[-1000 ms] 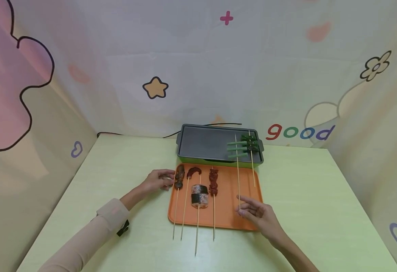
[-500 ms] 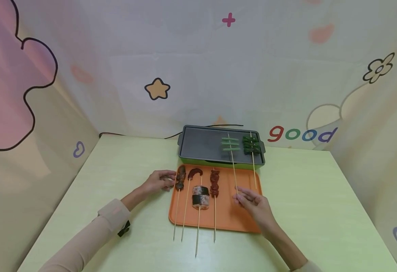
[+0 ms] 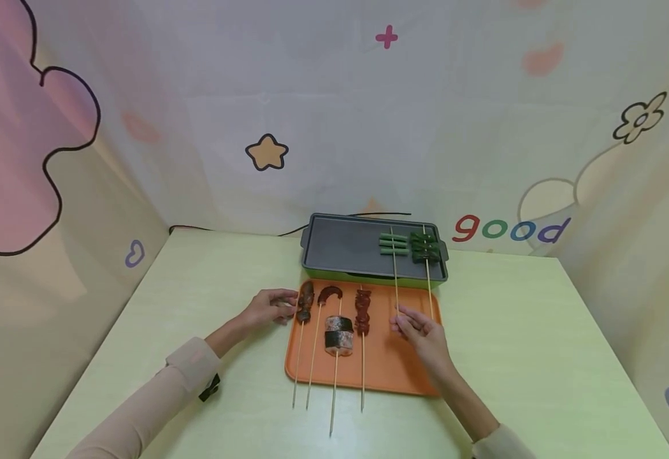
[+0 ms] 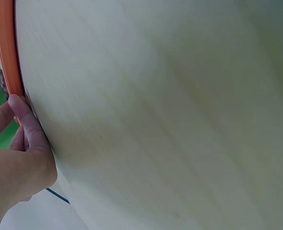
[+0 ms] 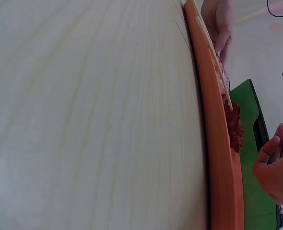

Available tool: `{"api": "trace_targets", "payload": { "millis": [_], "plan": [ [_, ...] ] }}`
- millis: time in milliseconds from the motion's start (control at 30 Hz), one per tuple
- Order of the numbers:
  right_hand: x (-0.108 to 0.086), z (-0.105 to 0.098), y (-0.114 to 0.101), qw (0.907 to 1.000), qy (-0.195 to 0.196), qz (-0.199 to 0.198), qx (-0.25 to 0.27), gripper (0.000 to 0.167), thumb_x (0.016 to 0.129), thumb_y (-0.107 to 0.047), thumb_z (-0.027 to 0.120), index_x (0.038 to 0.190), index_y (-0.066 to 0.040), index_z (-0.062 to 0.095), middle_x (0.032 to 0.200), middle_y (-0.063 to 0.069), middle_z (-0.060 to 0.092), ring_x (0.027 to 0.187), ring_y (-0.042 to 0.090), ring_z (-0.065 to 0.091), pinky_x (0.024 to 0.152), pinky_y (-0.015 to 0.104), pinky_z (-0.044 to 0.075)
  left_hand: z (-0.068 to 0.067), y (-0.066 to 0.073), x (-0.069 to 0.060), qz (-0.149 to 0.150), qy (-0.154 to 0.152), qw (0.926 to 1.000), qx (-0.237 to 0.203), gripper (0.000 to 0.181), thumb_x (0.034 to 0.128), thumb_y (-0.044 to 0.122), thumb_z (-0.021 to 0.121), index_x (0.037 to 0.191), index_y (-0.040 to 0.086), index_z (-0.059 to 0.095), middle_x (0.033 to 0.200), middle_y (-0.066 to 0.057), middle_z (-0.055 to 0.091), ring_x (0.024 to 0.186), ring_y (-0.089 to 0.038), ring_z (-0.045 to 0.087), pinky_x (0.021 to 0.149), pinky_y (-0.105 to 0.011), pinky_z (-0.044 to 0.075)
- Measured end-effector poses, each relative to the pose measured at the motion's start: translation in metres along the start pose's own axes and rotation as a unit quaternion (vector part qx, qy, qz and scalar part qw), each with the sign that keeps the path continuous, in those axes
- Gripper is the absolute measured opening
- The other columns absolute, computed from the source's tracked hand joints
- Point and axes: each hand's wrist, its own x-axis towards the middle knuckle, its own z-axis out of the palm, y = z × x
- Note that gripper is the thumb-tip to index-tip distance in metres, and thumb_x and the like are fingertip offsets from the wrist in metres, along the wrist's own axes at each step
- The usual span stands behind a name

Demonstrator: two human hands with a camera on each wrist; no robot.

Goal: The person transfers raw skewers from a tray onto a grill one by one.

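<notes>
My right hand pinches the lower end of a wooden skewer of green bean pieces between thumb and fingers. The bean pieces lie over the dark griddle plate, left of a skewer of dark green leafy vegetable. At the left edge of the orange tray, my left hand holds the rim, thumb against its outer side in the left wrist view. On the tray are a dark brown meat skewer, a curved reddish-brown skewer, a black-banded roll skewer and a red meat skewer.
The green-sided griddle stands directly behind the tray. A black cable runs along the table's back edge. Printed curtains enclose the back and sides. Several skewer sticks stick out over the tray's front edge.
My right hand has moved forward and a little left, bringing the green bean skewer from beside the leafy skewer down onto the griddle plate. The left hand stays at the tray rim.
</notes>
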Motion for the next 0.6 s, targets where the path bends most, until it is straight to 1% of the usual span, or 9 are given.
{"api": "trace_targets", "payload": {
  "millis": [100,267,367,500,600],
  "plan": [
    [0.0022,0.0028,0.0001,0.9999,0.008,0.004,-0.005,0.041,0.104,0.001,0.053,0.143,0.013,0.049,0.095,-0.007,0.074,0.089,0.004,0.071,0.089,0.020,0.059,-0.0013,-0.0005,-0.0003,0.000,0.000,1.0000,0.002,0.045,0.0988,0.003,0.064,0.142,-0.007,0.055,0.121,-0.020,0.067,0.075,-0.006,0.066,0.069,-0.022,0.059],
    [0.0033,0.0034,0.0008,0.9996,0.017,0.010,-0.018,0.041,0.104,-0.002,0.054,0.144,0.008,0.051,0.103,0.001,0.074,0.091,0.004,0.071,0.090,0.021,0.060,0.0005,-0.0002,-0.0004,0.001,0.002,1.0000,0.003,0.044,0.0982,0.002,0.064,0.141,-0.006,0.056,0.120,-0.019,0.068,0.075,-0.007,0.066,0.068,-0.022,0.058],
    [0.0043,0.0029,0.0011,0.9996,0.020,0.014,-0.018,0.041,0.105,-0.004,0.054,0.145,0.006,0.051,0.102,0.000,0.074,0.090,0.004,0.070,0.089,0.021,0.059,0.0008,0.0007,-0.0003,0.003,0.001,1.0000,0.003,0.044,0.0984,0.002,0.064,0.141,-0.006,0.056,0.119,-0.018,0.067,0.077,-0.007,0.066,0.068,-0.023,0.059],
    [0.0033,0.0011,0.0024,0.9999,0.010,0.009,-0.007,0.042,0.106,-0.005,0.053,0.145,0.009,0.048,0.098,-0.004,0.073,0.090,0.004,0.070,0.089,0.022,0.060,0.0004,0.0009,-0.0007,-0.003,0.002,1.0000,0.000,0.044,0.0987,0.002,0.063,0.142,-0.005,0.056,0.120,-0.018,0.066,0.078,-0.007,0.066,0.069,-0.023,0.059],
    [-0.0018,-0.0016,0.0033,0.9999,-0.002,0.005,-0.008,0.042,0.107,-0.006,0.051,0.145,0.010,0.048,0.097,-0.004,0.073,0.090,0.006,0.071,0.089,0.023,0.060,0.0007,-0.0003,-0.0013,-0.006,0.004,1.0000,0.001,0.044,0.0988,0.002,0.063,0.142,-0.005,0.056,0.120,-0.017,0.066,0.077,-0.007,0.066,0.069,-0.022,0.059]
  ]
}}
